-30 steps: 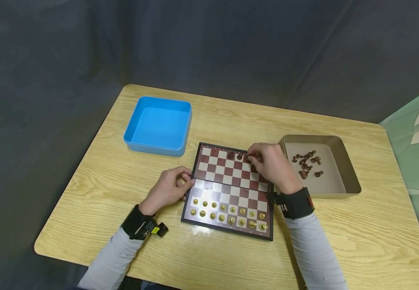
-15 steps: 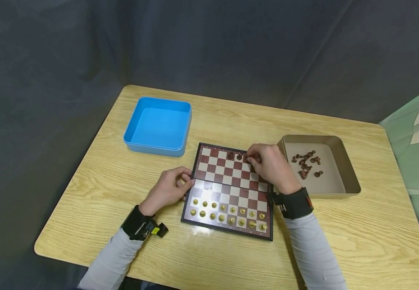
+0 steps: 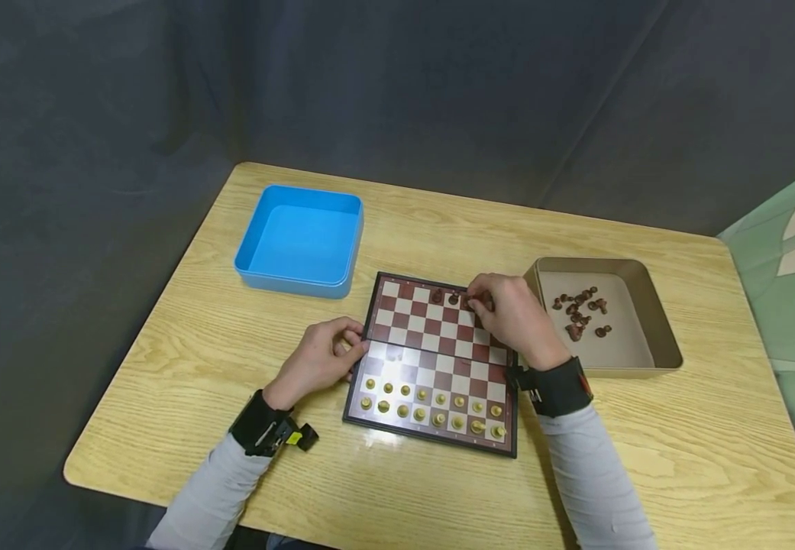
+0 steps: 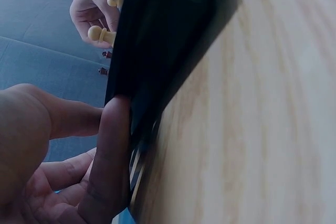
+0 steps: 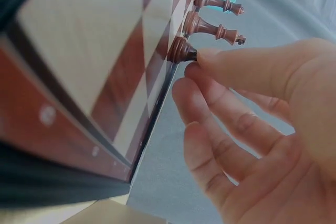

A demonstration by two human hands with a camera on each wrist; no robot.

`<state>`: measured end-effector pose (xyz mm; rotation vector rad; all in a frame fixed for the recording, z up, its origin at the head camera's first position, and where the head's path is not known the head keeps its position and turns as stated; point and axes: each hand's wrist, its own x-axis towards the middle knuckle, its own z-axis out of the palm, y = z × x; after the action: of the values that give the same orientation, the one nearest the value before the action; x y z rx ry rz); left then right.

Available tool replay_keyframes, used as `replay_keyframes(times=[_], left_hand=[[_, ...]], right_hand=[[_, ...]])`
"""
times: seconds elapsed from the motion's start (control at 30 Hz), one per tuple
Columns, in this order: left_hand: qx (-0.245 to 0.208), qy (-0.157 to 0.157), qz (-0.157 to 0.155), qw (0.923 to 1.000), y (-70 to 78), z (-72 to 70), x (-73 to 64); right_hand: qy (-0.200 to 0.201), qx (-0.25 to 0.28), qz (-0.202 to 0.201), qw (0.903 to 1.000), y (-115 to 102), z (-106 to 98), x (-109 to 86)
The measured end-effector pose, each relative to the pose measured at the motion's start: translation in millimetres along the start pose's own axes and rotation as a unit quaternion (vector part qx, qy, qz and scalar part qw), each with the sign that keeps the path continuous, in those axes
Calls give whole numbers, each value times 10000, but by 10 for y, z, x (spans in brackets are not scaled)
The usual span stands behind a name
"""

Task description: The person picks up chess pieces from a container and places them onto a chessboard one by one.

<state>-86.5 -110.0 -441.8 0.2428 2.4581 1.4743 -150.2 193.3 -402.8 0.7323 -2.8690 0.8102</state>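
A folding chessboard point(image 3: 414, 357) lies on the table, two rows of gold chess pieces point(image 3: 421, 395) along its near side. My left hand point(image 3: 318, 355) pinches the board's left edge between thumb and finger. At the far edge my right hand point(image 3: 517, 313) holds a brown chess piece point(image 5: 180, 51) by its top, its base against a square; the fingertips hide that top. Beside it stand a brown king point(image 5: 210, 26) with a cross and a brown queen point(image 5: 218, 1). Several loose brown pieces point(image 3: 579, 305) lie in a beige box point(image 3: 665, 336) at the right.
A blue box point(image 3: 301, 243) with nothing in it stands at the back left of the wooden table point(image 3: 163, 351). The beige box sits close to my right wrist. A dark curtain point(image 3: 397, 99) hangs behind the table.
Almost nothing differs: both hands stay where they were, the right on the brown piece and the left on the board's edge. The whole head view has shifted very slightly.
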Motion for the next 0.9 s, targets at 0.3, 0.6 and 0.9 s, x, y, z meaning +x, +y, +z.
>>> replay_keyframes(times=[0.3,0.6,0.9], left_hand=[[-31,-16,-47,10000,12,-1,-6],[-6,-9,-38,10000,36,-5,-14],[-46,14,-60,10000,11,-1,-7]], right_hand=[[-42,128,33,9999,-23,-153,-56],[423,-133,211,9988,70,-532,-196],[915,-284,573,9938,268,-863,-410]])
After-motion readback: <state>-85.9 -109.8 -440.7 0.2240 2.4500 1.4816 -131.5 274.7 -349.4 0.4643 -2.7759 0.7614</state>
